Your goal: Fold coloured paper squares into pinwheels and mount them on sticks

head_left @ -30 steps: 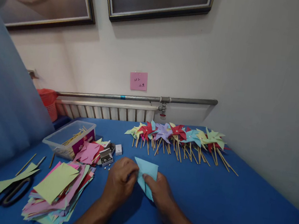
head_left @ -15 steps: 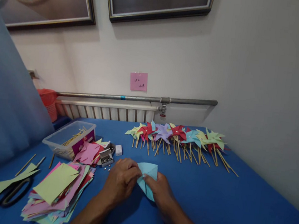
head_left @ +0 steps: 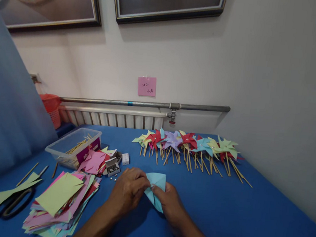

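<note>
Between my hands is a light-blue paper pinwheel blank [head_left: 158,180], its corners partly folded toward the middle. My left hand [head_left: 130,187] is closed, its fingertips pinching the paper at the left near the centre; whether a pin is between them is hidden. From the right, my right hand [head_left: 170,201] grips the same paper, with the thumb pressed on its middle. Left of my left hand, an opened small box of metal thumbtacks [head_left: 112,167] stands beside a few loose tacks [head_left: 113,178].
Finished pinwheels [head_left: 172,140] on sticks lie along the back. At left are a paper stack [head_left: 59,194], black-handled scissors [head_left: 17,203] under a paper strip, and a clear plastic box [head_left: 67,138] with sticks. Pink cut paper [head_left: 93,161] and a small white box [head_left: 125,159] lie nearby.
The upper right part of the blue paper has shifted very slightly left. Both hands keep nearly the same place and hold.
</note>
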The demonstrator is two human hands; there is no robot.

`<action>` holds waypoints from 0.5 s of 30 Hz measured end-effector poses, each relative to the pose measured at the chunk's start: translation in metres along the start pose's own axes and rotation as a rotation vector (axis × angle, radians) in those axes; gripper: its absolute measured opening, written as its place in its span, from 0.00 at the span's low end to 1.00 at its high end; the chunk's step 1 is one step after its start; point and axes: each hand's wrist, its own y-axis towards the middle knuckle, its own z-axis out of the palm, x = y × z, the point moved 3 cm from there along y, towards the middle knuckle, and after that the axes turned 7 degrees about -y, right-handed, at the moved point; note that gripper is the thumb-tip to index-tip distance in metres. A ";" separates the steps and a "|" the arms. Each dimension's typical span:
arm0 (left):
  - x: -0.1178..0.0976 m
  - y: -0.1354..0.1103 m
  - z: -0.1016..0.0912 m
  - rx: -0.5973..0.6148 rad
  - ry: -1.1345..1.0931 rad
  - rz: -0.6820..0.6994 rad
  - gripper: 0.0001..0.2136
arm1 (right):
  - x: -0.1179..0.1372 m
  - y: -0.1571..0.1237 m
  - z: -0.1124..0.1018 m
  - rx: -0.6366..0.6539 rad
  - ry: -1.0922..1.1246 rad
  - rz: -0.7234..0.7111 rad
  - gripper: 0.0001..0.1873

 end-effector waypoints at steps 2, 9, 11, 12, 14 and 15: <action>0.000 0.000 0.000 0.018 -0.005 0.010 0.13 | 0.000 0.000 0.000 0.001 0.000 0.009 0.18; 0.003 -0.003 0.002 0.007 0.014 -0.001 0.14 | 0.001 -0.002 0.000 0.003 0.024 -0.014 0.20; 0.003 -0.004 0.003 -0.001 0.035 0.017 0.15 | 0.003 -0.003 0.001 0.004 0.038 -0.009 0.21; 0.002 -0.004 0.003 -0.003 0.046 0.024 0.15 | 0.005 -0.004 0.001 0.004 0.046 -0.007 0.22; 0.002 -0.004 0.002 -0.003 0.069 0.031 0.15 | 0.010 -0.007 0.002 0.008 0.063 -0.012 0.23; 0.002 -0.004 0.002 -0.002 0.079 0.036 0.15 | 0.012 -0.008 0.002 0.011 0.069 -0.018 0.23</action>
